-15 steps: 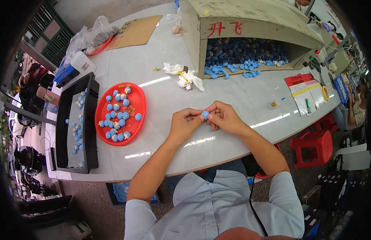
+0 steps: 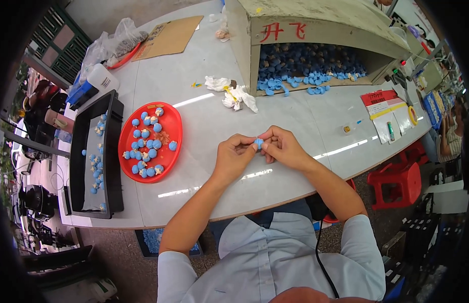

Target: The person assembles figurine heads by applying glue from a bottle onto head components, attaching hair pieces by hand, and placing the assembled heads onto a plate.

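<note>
Between my fingertips is a small round blue piece [image 2: 259,143], held above the table in front of me. My left hand [image 2: 234,155] pinches it from one side, thumb against forefinger. From the other side my right hand [image 2: 283,147] grips it with thumb and fingers. Most of the piece is covered by the fingertips. To the left, a red round plate [image 2: 170,162] bears several blue balls with cream-coloured bits. Beyond it, a long black tray [image 2: 116,151] holds more of these balls on a pale sheet.
A box-like housing [image 2: 247,60] filled with blue pieces stands at the back. Crumpled white tissue [image 2: 239,98] lies before it. Cardboard [image 2: 169,38] and a white jug [image 2: 104,79] are far left. Right are a tape roll [image 2: 412,115], a small jar [image 2: 346,129] and a red stool [image 2: 396,184].
The view has shifted very slightly. Both hands keep their pinch on the blue piece, with hardly any finger movement.
</note>
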The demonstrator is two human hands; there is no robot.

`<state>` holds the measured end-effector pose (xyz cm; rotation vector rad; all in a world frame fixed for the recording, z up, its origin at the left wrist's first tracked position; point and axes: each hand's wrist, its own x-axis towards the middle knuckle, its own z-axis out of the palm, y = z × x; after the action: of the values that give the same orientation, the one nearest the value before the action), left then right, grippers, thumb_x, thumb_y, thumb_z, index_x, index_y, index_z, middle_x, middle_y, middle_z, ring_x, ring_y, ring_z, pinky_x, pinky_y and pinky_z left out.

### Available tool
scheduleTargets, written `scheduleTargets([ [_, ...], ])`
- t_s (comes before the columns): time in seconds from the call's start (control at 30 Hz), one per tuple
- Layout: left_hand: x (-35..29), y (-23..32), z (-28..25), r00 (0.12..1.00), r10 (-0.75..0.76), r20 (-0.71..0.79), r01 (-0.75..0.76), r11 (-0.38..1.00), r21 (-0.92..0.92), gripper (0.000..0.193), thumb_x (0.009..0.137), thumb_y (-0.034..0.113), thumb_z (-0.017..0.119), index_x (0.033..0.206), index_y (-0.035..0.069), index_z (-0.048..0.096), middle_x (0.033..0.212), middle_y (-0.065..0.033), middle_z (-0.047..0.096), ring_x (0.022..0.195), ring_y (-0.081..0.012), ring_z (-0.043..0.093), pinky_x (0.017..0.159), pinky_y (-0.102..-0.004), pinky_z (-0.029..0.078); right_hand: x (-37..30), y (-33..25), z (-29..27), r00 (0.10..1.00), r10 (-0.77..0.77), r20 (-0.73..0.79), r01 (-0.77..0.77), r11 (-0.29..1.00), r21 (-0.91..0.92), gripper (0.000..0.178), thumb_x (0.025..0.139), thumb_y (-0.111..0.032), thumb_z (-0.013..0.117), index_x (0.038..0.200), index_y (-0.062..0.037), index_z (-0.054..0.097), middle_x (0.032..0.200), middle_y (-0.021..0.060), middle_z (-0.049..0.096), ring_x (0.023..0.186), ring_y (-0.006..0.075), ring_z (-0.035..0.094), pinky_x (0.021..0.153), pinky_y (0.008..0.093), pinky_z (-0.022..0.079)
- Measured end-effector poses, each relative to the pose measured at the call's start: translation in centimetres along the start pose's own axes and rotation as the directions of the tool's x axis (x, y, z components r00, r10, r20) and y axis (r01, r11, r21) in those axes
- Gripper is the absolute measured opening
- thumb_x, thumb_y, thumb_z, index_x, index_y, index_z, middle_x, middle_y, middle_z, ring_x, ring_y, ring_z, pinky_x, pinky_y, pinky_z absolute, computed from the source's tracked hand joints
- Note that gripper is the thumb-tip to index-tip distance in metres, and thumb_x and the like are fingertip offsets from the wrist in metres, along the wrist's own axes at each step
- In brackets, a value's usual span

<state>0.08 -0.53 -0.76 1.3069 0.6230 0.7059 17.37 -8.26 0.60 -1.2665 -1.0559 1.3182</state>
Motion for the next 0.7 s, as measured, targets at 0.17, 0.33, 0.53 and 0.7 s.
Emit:
scheduleTargets([
  [0.17,0.1,0.0,0.1,1.000,0.006,-0.005,-0.006,1.000,0.003,0.015,0.088,-0.003,0.064,0.104,-0.004,0.065,0.095,-0.0067,0.066,0.086,-0.0095,0.063,0.076,-0.0216,0.052,0.1,0.2,-0.1,1.000,0.003,-0.004,-0.003,1.000,-0.011,0.015,0.092,-0.006,0.056,0.105,0.0017,0.054,0.080,0.0063,0.061,0.063,0.0090,0.060,0.054,0.0226,0.050],
  [0.33,0.2,0.3,0.5,1.000,0.016,-0.001,-0.016,1.000,-0.006,0.016,0.089,-0.002,0.064,0.104,-0.004,0.065,0.097,-0.0073,0.067,0.087,-0.0097,0.063,0.077,-0.0221,0.052,0.0,0.2,-0.3,1.000,-0.002,-0.018,0.002,1.000,-0.003,0.015,0.092,-0.006,0.056,0.105,0.0014,0.054,0.080,0.0066,0.061,0.063,0.0092,0.060,0.054,0.0227,0.050],
  [0.53,0.1,-1.0,-0.4,0.999,0.050,0.010,-0.050,0.998,0.048,0.015,0.089,-0.002,0.064,0.104,-0.005,0.064,0.101,-0.0104,0.066,0.091,-0.0140,0.065,0.082,-0.0247,0.053,0.3,0.8,0.2,1.000,-0.022,-0.020,0.022,1.000,-0.019,0.014,0.094,-0.005,0.055,0.106,-0.0001,0.053,0.082,0.0063,0.060,0.063,0.0092,0.060,0.055,0.0221,0.050],
  [0.7,0.2,-1.1,-0.2,0.999,0.038,0.000,-0.038,0.999,0.024,0.016,0.089,-0.002,0.063,0.105,-0.005,0.063,0.103,-0.0104,0.066,0.092,-0.0133,0.065,0.083,-0.0243,0.053,0.0,0.6,0.2,0.999,-0.033,-0.016,0.033,0.999,0.006,0.014,0.093,-0.005,0.055,0.105,0.0006,0.053,0.083,0.0060,0.060,0.063,0.0096,0.060,0.055,0.0244,0.051],
])
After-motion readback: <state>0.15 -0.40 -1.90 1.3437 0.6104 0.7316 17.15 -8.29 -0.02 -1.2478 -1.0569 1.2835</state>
